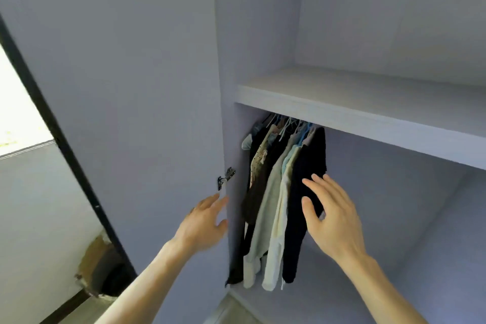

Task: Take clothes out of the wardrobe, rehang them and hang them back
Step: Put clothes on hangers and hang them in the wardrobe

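The shelf (pixel 368 97) is smooth, matt board, its front edge faintly grained like wood laminate. Below the shelf the clothes (pixel 276 192) are soft matt cloth (the pale ones look creased), on thin hangers (pixel 289 123) that look plastic. Left of the shelf, the door (pixel 131 87) is smooth and matt; its hinge (pixel 225 177) is dark, dull metal.

white shelf (pixel 355 102) w/ dark rail (pixel 265 120) under it, clothes (pixel 271 192) on hangers (pixel 285 124) bunched at left end
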A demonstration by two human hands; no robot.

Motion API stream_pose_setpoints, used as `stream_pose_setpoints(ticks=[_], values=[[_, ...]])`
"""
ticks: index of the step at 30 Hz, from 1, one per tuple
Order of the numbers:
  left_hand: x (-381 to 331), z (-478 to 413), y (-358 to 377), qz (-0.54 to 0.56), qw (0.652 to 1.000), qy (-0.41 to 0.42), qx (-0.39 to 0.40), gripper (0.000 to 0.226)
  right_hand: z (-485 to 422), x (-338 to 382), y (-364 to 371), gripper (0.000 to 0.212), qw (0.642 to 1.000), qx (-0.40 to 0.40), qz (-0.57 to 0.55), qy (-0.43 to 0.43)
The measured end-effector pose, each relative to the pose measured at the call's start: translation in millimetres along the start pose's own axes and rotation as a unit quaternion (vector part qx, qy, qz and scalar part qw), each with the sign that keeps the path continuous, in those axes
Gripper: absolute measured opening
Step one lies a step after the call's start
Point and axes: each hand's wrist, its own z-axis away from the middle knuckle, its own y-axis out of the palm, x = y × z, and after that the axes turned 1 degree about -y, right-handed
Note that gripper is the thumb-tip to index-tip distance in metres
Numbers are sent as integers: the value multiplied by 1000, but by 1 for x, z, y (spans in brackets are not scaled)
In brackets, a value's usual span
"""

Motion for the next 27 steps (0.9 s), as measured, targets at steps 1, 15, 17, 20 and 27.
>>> stream_pose_setpoints(ticks=[1,15,17,20,27], values=[[17,26,0,-8,1000,-19,-6,63,17,13,12,37,999,36,-14,-1],[168,464,93,55,907,-417,1,61,255,200,122,40,877,433,-104,-181],[164,518,103,62,882,-468,-13,60,276,227,130,41,848,467,-116,-223],[150,588,119,91,833,-546,-26,62,306,265,140,42,796,515,-130,-289],[82,705,151,145,674,-714,-121,60,369,343,153,44,652,584,-155,-459]])
